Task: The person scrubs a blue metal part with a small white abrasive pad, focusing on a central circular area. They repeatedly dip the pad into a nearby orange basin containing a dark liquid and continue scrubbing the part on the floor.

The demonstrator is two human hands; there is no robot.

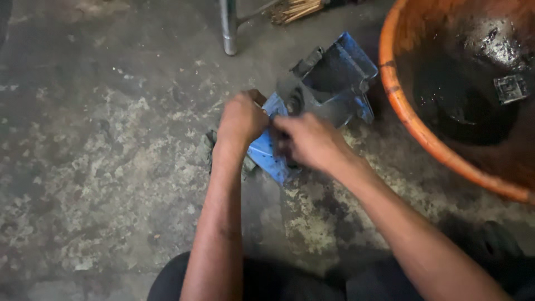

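Orange tub (415, 131) at right, inside black w/ oily liquid, a small grey metal piece (510, 88) lying in it. Stained concrete floor (95, 167) under everything. Blue metal part (329, 83) lies on floor just left of tub: grimy, angular, paint worn, dark round fitting at centre. Left hand (241, 118) grip closed on its near-left edge; right hand (309, 142) fingers pressed onto it beside the left. Metal leg (228, 28) and broom bristles (298, 8) at top.
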